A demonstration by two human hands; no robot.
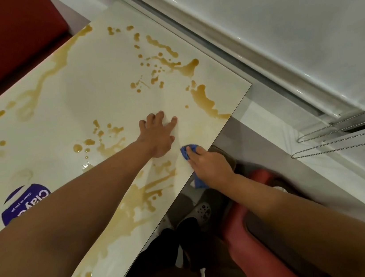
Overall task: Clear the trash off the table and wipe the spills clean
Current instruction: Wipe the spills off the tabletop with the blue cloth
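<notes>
At lower left, wrapper (26,203): purple, reads "Clay…", rest hidden by forearm.
Left hand (160,134): spread flat on counter (73,92).
Right hand (210,165): grips blue cloth (189,152), mostly covered.
Spills (204,99): brown.

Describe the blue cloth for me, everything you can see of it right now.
The blue cloth is a small, soft-looking rag, bunched up under the right hand, whose fingers curl over it and press it onto the cream table at its near edge. Most of it is hidden: one crumpled end shows past the fingertips, another strip hangs off the edge below the palm. It lies beside a faint brown smear. The left hand rests flat nearby, not touching it.
</notes>
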